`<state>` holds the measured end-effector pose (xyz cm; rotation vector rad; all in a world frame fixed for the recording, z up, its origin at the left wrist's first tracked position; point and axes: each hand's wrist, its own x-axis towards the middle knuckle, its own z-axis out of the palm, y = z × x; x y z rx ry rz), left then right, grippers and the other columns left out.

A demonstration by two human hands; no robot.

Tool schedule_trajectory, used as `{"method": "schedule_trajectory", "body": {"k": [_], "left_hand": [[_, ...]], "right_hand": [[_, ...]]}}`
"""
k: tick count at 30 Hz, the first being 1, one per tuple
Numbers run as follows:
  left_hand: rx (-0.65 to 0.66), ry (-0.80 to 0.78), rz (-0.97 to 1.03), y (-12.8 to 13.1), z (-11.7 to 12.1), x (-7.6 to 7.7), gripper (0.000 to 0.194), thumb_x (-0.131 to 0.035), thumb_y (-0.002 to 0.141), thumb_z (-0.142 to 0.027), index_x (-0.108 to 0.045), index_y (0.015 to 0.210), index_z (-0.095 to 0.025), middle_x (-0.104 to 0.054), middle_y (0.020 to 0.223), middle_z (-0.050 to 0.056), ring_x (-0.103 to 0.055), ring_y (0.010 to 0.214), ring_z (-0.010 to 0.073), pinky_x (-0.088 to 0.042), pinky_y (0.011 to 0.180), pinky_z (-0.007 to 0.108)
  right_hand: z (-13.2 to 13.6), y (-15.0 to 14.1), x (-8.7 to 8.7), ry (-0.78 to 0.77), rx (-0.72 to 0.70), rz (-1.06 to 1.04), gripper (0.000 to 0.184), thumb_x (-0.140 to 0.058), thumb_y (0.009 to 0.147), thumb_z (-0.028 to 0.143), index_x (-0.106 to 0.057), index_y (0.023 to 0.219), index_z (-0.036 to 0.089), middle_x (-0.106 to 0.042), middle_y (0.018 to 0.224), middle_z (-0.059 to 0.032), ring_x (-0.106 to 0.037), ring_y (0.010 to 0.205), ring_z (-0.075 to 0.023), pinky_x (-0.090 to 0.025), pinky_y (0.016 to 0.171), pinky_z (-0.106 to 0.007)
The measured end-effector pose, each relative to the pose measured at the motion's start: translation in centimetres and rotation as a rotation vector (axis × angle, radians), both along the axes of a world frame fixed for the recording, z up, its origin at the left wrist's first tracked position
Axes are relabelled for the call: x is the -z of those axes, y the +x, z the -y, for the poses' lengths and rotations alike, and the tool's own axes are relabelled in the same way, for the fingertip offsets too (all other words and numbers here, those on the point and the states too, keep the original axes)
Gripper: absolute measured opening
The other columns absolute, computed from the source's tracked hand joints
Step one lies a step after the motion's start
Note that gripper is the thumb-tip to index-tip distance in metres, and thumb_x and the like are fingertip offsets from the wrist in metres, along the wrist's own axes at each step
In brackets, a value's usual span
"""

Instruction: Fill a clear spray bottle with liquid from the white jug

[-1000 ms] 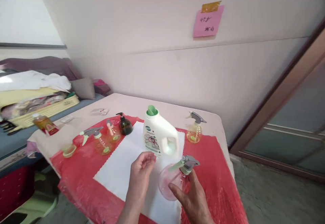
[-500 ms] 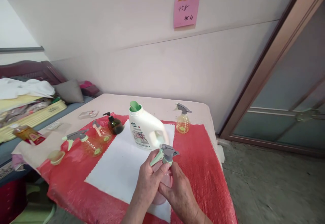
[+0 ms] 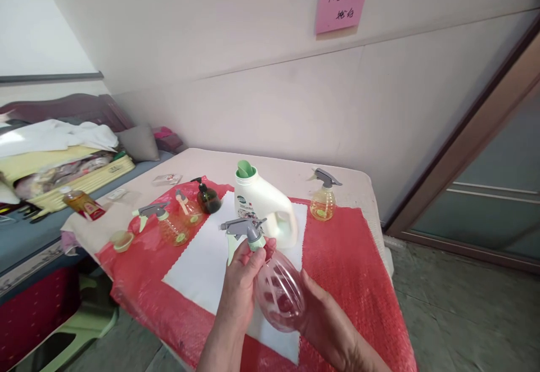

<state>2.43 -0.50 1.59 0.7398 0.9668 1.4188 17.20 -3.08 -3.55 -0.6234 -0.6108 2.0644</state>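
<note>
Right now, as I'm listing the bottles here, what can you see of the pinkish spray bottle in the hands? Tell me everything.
The spray bottle has a rounded, see-through, pinkish body that looks like plastic, with a gray spray head, pale green collar and pale green trigger. No liquid shows inside. It tilts, head toward the picture's upper left, held above the white sheet. The left hand grips its neck; the right hand lies against the body's right side.

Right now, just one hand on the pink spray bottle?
No, left hand grips the pink spray bottle by its neck, right hand cups its body.
</note>
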Motion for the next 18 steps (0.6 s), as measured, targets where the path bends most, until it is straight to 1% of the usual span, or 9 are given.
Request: {"method": "schedule_trajectory", "body": {"k": [2,3,6,9,12,14,16,17,18], "left_hand": [[0.004,0.022,-0.016,-0.2,0.0,-0.1,0.041,-0.076,0.075,-0.045,-0.07,0.103,-0.016,-0.073,0.106,0.013,-0.067,0.102,0.0269,-0.047,0.095,0.038],[0.006,0.031,-0.03,-0.3,0.0,-0.1,0.044,-0.074,0.077,-0.048,-0.069,0.106,-0.016,-0.072,0.106,0.014,-0.067,0.101,0.027,-0.048,0.093,0.038],[0.001,0.03,-0.039,-0.7,0.0,-0.2,0.045,-0.064,0.084,-0.054,-0.066,0.108,-0.016,-0.072,0.103,0.014,-0.068,0.097,0.0261,-0.05,0.088,0.038],[-0.009,0.012,-0.072,-1.0,-0.2,-0.1,0.042,-0.061,0.086,-0.054,-0.066,0.1,-0.014,-0.073,0.096,0.013,-0.068,0.093,0.0253,-0.051,0.086,0.038],[-0.054,0.029,-0.201,-0.9,-0.2,0.4,0.042,-0.06,0.086,-0.054,-0.066,0.097,-0.014,-0.072,0.096,0.012,-0.068,0.093,0.0251,-0.05,0.087,0.037],[-0.103,0.015,-0.283,-0.8,-0.3,0.8,0.042,-0.058,0.087,-0.056,-0.065,0.098,-0.015,-0.072,0.1,0.012,-0.067,0.096,0.0245,-0.049,0.089,0.037],[-0.15,-0.011,-0.324,-0.8,-0.3,1.1,0.043,-0.056,0.087,-0.057,-0.064,0.099,-0.017,-0.071,0.103,0.011,-0.066,0.097,0.0244,-0.049,0.089,0.036],[-0.165,-0.018,-0.333,-0.9,-0.4,1.2,0.043,-0.056,0.087,-0.058,-0.064,0.099,-0.017,-0.071,0.104,0.011,-0.066,0.098,0.0245,-0.048,0.089,0.036],[-0.173,-0.013,-0.338,-1.0,-0.4,1.2,0.043,-0.056,0.087,-0.058,-0.064,0.099,-0.017,-0.071,0.103,0.011,-0.066,0.098,0.0245,-0.048,0.089,0.036]], "right_hand": [[0.5,-0.5,0.0,-0.087,-0.118,-0.099,0.055,-0.052,0.087,0.062,-0.063,0.119,0.018,-0.071,0.109,-0.0124,-0.067,0.095,-0.0256,-0.052,0.075,-0.037],[0.7,-0.7,0.1,-0.107,-0.152,-0.12,0.055,-0.054,0.085,0.062,-0.065,0.116,0.017,-0.071,0.104,-0.0123,-0.068,0.091,-0.0247,-0.052,0.07,-0.034],[1.2,-0.9,0.5,-0.107,-0.149,-0.094,0.053,-0.059,0.082,0.061,-0.067,0.109,0.015,-0.071,0.096,-0.0105,-0.068,0.081,-0.0218,-0.05,0.064,-0.029],[1.1,-0.7,0.4,-0.056,-0.065,0.027,0.053,-0.067,0.077,0.059,-0.067,0.109,0.016,-0.069,0.094,-0.0082,-0.066,0.077,-0.0199,-0.049,0.065,-0.03],[0.9,-0.7,0.1,0.125,0.034,0.221,0.057,-0.074,0.071,0.057,-0.065,0.111,0.017,-0.067,0.101,-0.0088,-0.064,0.088,-0.0226,-0.049,0.075,-0.034],[0.8,-1.0,0.1,0.266,0.133,0.415,0.064,-0.078,0.067,0.056,-0.061,0.116,0.019,-0.065,0.11,-0.0104,-0.061,0.099,-0.0261,-0.048,0.084,-0.038],[0.8,-1.2,0.5,0.338,0.234,0.596,0.076,-0.08,0.063,0.056,-0.054,0.125,0.021,-0.061,0.12,-0.0122,-0.059,0.103,-0.0283,-0.047,0.09,-0.042],[0.8,-1.2,0.7,0.352,0.263,0.637,0.08,-0.082,0.061,0.057,-0.052,0.127,0.022,-0.059,0.123,-0.0127,-0.058,0.104,-0.0289,-0.047,0.09,-0.043],[0.8,-1.1,1.0,0.357,0.269,0.629,0.081,-0.081,0.061,0.058,-0.051,0.128,0.023,-0.058,0.125,-0.0127,-0.058,0.105,-0.0294,-0.047,0.09,-0.043]]}}
